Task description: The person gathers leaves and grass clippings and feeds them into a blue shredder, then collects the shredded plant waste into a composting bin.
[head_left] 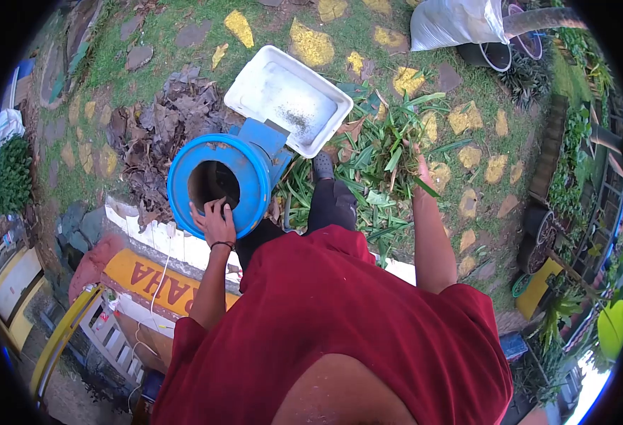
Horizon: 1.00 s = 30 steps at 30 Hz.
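Left hand [216, 222] lies spread on the near rim of the drum [250, 174]; right hand [420, 168] touches leaves [379, 163], its grip I can't tell.

Ahead of you, yellow-painted flat stones [311, 42] and grey flat stones [193, 34] set in short green grass [269, 18]. Ahead to your right, bulging white plastic sack [456, 25] just beside round black pot [492, 57]. Farther right of you, dark planter [538, 221] near yellow panel [538, 287]. Left of you, dense dark-green bush [10, 180]; yellow board [138, 275] with dark red letters, thin white cable [161, 285] across it, long yellow rail [60, 340] nearby.
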Available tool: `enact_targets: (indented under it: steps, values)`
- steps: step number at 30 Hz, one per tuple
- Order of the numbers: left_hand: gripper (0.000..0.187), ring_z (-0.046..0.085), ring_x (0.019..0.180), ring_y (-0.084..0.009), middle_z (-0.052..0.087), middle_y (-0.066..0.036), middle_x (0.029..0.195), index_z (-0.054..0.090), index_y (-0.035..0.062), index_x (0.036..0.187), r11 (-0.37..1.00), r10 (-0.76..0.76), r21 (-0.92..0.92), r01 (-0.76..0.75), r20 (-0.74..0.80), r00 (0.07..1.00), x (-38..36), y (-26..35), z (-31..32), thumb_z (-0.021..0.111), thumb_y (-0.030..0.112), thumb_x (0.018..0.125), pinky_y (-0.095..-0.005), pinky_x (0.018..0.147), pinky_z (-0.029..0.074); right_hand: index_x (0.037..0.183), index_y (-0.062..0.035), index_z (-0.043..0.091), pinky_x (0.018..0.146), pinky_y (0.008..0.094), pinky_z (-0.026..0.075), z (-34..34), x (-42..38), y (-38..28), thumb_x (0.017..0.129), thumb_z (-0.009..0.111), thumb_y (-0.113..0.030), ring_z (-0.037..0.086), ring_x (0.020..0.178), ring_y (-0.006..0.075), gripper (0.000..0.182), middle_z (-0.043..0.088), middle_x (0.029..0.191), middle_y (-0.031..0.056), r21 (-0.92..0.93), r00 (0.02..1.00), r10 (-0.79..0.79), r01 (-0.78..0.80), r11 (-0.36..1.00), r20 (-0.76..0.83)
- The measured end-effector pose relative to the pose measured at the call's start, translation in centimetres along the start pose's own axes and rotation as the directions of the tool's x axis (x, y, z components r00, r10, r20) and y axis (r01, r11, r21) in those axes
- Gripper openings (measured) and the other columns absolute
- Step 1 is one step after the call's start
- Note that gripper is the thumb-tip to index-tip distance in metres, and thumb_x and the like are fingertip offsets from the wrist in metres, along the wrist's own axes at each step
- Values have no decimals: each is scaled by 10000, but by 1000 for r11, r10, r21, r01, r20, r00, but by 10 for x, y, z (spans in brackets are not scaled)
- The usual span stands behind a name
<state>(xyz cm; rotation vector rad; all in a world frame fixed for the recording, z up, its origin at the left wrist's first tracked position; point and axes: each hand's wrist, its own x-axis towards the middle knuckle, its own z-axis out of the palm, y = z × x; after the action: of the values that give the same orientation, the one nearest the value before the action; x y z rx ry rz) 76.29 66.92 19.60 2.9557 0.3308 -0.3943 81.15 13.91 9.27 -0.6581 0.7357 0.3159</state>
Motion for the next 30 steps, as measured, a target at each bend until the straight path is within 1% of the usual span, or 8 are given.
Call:
enact_targets:
  steps: [6,12,14,18,22,24,25,30]
  values:
    - [286,134,1422,-429,541,-73,1228,669,147,1120,1000,10,19,-9,-13,1000,12,7,-8,510,290,929,-537,1178,78,1255,-100,603,871,388,526,28,34,-15,921,612,-438,629,978,225,475,652,1131,78,-125,977,173,-188,974,-123]
    - [298,173,1411,-435,539,-80,1210,669,154,1119,1000,6,25,-6,-29,1000,15,7,-13,517,307,913,-552,1171,80,1247,-102,617,886,386,525,33,58,-19,921,617,-420,631,982,233,455,653,1151,81,-161,990,63,-43,986,122]
    - [301,178,1411,-433,539,-81,1201,668,157,1122,1000,-10,18,10,-34,999,15,3,-13,517,312,912,-554,1169,80,1255,-103,614,886,396,526,73,54,-31,932,598,-413,630,995,242,448,654,1159,83,-144,970,223,-236,961,-100]
    - [308,172,1417,-424,537,-80,1185,664,167,1127,1000,-21,-15,21,-8,1000,16,-3,-16,513,325,911,-552,1171,74,1227,-104,640,927,401,505,74,82,-39,926,602,-422,618,1039,242,439,648,1186,79,-213,982,188,-178,961,25]
    - [305,148,1431,-407,536,-74,1193,669,175,1122,998,-33,-44,33,-9,999,16,-13,-13,526,333,904,-543,1177,50,1269,-89,597,910,396,520,133,89,-51,955,566,-396,614,1037,241,440,643,1176,94,-330,982,173,-190,924,-81]
    - [305,149,1433,-398,536,-74,1192,673,173,1115,998,-46,-51,45,-22,999,16,-20,-11,534,337,898,-536,1181,44,1271,-82,586,878,404,540,127,121,-49,964,554,-378,624,1015,243,428,648,1148,100,-234,960,260,-231,945,104]
    - [303,151,1433,-395,536,-73,1187,676,171,1107,997,-46,-70,44,-29,998,14,-22,-9,539,339,895,-533,1183,47,1190,-84,635,892,417,522,151,117,-50,938,599,-386,625,968,256,394,658,1106,83,-295,961,250,-206,933,119]
    - [291,164,1433,-376,540,-67,1165,685,168,1084,993,-68,-101,59,-92,993,8,-30,-1,555,338,887,-523,1189,70,1241,-96,593,817,417,551,185,142,-61,962,558,-406,648,905,229,418,664,1071,60,-439,950,230,-117,891,213]
